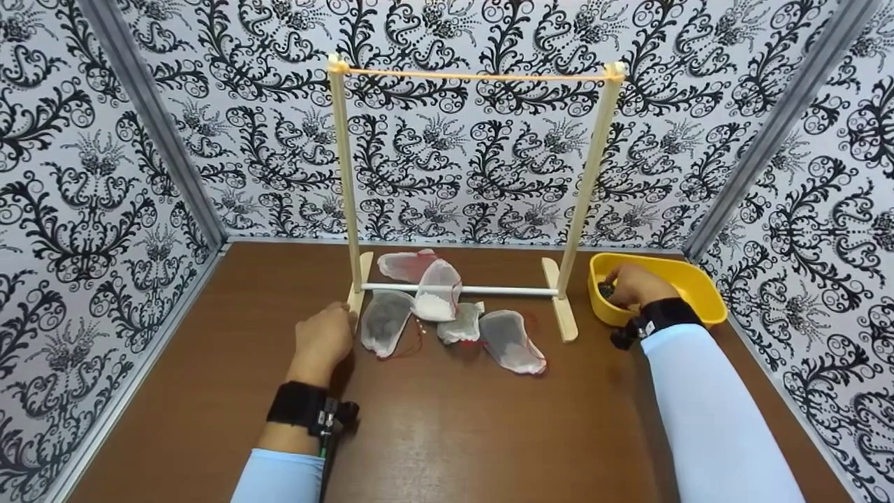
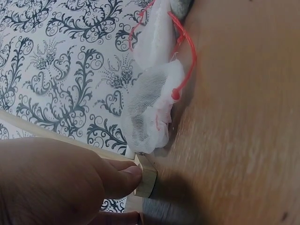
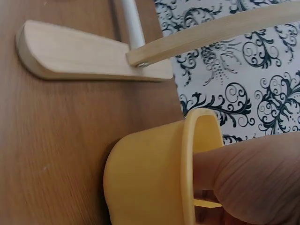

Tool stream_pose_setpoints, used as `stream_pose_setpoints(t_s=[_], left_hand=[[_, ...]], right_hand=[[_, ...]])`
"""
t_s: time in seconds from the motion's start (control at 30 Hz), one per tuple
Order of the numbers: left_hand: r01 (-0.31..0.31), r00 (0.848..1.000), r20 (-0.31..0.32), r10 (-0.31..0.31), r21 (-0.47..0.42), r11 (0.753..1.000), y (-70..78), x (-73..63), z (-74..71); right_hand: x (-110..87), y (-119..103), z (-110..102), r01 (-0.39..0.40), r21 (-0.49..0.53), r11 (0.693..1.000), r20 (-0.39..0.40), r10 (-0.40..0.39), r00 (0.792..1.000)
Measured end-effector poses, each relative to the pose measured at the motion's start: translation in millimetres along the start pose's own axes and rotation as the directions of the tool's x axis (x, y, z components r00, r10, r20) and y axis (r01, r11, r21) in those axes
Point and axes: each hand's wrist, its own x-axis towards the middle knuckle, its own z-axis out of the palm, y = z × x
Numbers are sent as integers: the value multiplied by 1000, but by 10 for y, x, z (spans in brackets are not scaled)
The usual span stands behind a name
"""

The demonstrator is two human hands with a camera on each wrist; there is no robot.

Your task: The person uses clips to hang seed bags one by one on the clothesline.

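Note:
My left hand (image 1: 325, 339) grips the front end of the left wooden foot (image 2: 146, 176) of a stand; thumb and fingers pinch it in the left wrist view. Beside it lies a white mesh drawstring pouch (image 1: 386, 321) with red cord. My right hand (image 1: 639, 285) reaches down into a yellow basin (image 1: 688, 279). Small dark items (image 1: 606, 288) show by its fingertips in the head view. The right fingertips are hidden by the basin wall (image 3: 145, 173) in the right wrist view, so their hold is unclear.
The stand has two upright posts (image 1: 589, 181), an orange cord (image 1: 475, 75) strung across the top and a white bar (image 1: 510, 290) low down. Several more mesh pouches (image 1: 513, 342) lie about the bar. Patterned walls (image 1: 447, 161) enclose the brown table (image 1: 447, 433).

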Motion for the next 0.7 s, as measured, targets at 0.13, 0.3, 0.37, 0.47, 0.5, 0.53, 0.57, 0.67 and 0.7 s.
stream_pose_setpoints(t_s=[0.13, 0.3, 0.37, 0.47, 0.5, 0.53, 0.57, 0.67, 0.7], left_hand=[[10, 1000, -8, -10, -10, 1000, -3, -2, 0], [10, 1000, -8, -10, -21, 1000, 1, 6, -7], [8, 1000, -10, -9, -24, 1000, 2, 9, -6], [13, 1000, -11, -13, -33, 999, 0, 6, -1], [14, 1000, -10, -14, -35, 999, 0, 5, -1], [13, 1000, -8, -13, -36, 999, 1, 4, -2], [14, 1000, -3, -15, -38, 999, 3, 2, -5], [1, 1000, 13, 0, -26, 1000, 10, -7, -31], [-2, 1000, 20, 3, -20, 1000, 13, -12, -47]], right_hand=[[19, 22, 12, 7, 36, 999, -30, -6, 1000], [52, 34, -70, 45, 15, 999, -82, -44, 996], [17, -5, -128, 40, 32, 999, -130, -35, 991], [-98, -125, -211, 30, 141, 990, -200, -1, 980], [-144, -174, -225, 37, 187, 982, -220, 5, 976], [-197, -231, -229, 50, 240, 969, -233, 7, 972], [-249, -292, -226, 64, 305, 950, -234, 9, 972], [-371, -487, -147, 132, 477, 869, -240, -16, 971], [-404, -563, -105, 154, 527, 836, -239, -28, 971]])
